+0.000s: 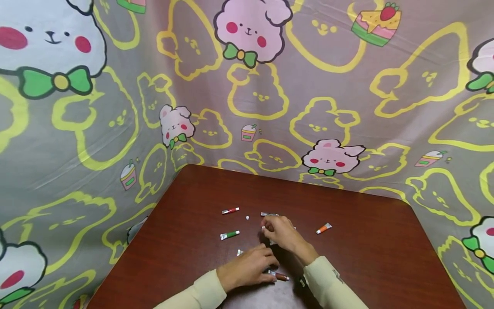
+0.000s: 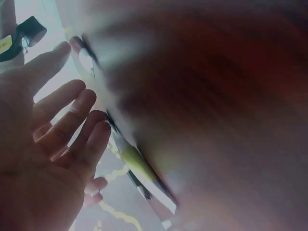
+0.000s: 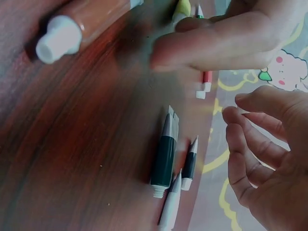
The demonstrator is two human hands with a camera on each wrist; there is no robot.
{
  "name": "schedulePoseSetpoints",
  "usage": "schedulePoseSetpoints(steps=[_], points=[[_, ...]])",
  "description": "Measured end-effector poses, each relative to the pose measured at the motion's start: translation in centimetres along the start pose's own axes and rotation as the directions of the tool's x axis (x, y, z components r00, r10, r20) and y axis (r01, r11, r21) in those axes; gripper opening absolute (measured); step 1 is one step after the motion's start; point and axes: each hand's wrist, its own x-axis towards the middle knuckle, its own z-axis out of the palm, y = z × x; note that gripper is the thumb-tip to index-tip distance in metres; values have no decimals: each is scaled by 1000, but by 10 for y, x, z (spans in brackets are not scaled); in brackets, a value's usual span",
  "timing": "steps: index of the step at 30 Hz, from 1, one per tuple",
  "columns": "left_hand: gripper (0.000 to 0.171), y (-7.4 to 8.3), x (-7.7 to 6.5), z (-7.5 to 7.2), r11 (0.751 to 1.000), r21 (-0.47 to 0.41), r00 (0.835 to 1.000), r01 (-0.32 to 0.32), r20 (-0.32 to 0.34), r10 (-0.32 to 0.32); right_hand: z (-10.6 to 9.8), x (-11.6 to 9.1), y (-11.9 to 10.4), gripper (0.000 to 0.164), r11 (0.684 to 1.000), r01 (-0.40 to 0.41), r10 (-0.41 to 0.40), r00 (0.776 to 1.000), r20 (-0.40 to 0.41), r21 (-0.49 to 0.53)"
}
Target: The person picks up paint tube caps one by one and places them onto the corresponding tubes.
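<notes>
My left hand point(image 1: 252, 266) hovers low over the table, fingers loosely bent with nothing in them. A brown paint tube point(image 1: 281, 276) lies by its thumb, and a yellow tube point(image 2: 137, 163) lies beyond its fingertips in the left wrist view. My right hand point(image 1: 283, 234) pinches a small white piece, apparently a cap point(image 1: 263, 228), between thumb and forefinger; the right wrist view hides it. Close to that hand, a dark green tube point(image 3: 164, 161) lies with its threaded neck bare. Beside it are a black tube point(image 3: 190, 166) and a whitish tube point(image 3: 171, 207).
On the dark wooden table point(image 1: 366, 257) are a red tube point(image 1: 230, 210), a green tube point(image 1: 230, 234) and an orange tube point(image 1: 324, 228). A loose white cap point(image 1: 247, 217) lies near the red one. Patterned cloth point(image 1: 266, 98) hangs behind and at the sides.
</notes>
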Motion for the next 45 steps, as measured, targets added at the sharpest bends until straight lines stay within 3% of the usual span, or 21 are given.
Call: schedulePoseSetpoints(steps=[7,13,20,33,39,45], points=[[21,6,5,5,999,20,999,-40,5,40,-5,-4,-6,5,1000,-4,4,1000,-6,21],[11,6,7,8,997,45,998,-57,-19,58,-10,-10,-9,5,999,28,-29,999,-39,-23],[8,5,7,9,999,12,999,-49,-18,49,-19,-20,-9,3,998,61,-64,994,-84,-32],[8,2,6,4,1000,-5,999,-19,-29,19,-35,-42,0,10,996,-76,81,992,-94,55],[10,-6,6,-2,1000,-17,999,-9,-40,9,-40,-53,4,12,996,-77,82,990,-118,48],[8,-11,6,-9,997,-57,998,46,-28,-47,-42,-63,7,12,996,-67,75,988,-134,64]])
